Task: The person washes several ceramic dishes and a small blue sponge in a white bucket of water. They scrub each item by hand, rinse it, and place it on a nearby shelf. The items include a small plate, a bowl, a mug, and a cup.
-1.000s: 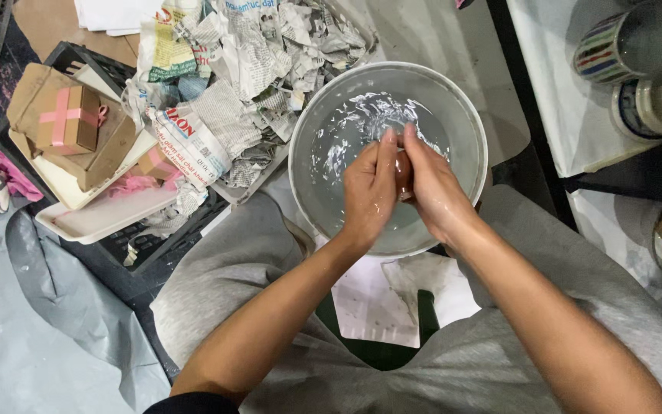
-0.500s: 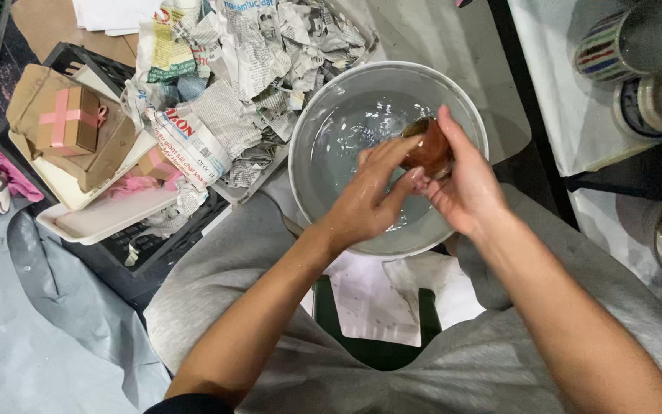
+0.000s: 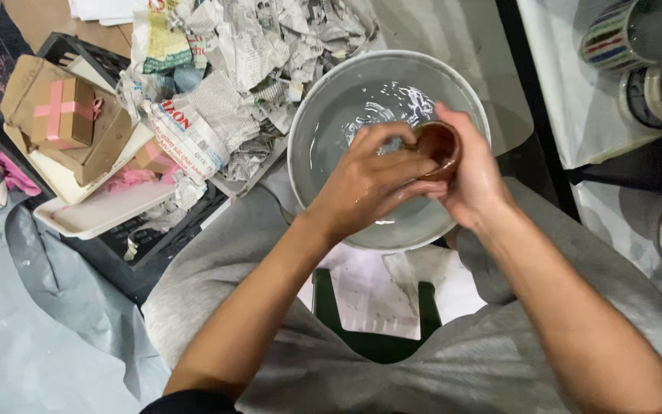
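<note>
Gripping a small brown cup [image 3: 440,146] from the right, the right hand [image 3: 475,178] wraps its fingers around the cup's far side and holds it tilted, mouth turned up toward the camera. The left hand [image 3: 373,180] is closed against the cup from the other side, its fingers laid over the near rim and its thumb reaching across the top; both hands look wet. Cup and hands sit over the right half of a wide, pale basin [image 3: 323,123] that holds shallow water with glints on the surface. The basin rests on the person's lap, against grey trousers [image 3: 216,284], and below it a green stool [image 3: 373,345] with a sheet of white paper [image 3: 365,295] shows between the knees. Left of the basin lies a heap of crumpled newspaper [image 3: 247,54], partly spilling over a black crate [image 3: 143,249]. Further left a white tray [image 3: 97,215] carries brown cardboard boxes, one a small box with a pink ribbon cross [image 3: 63,111]. At the upper right, well apart from the hands, a striped mug [image 3: 626,38] stands on a white cloth [image 3: 568,100].
</note>
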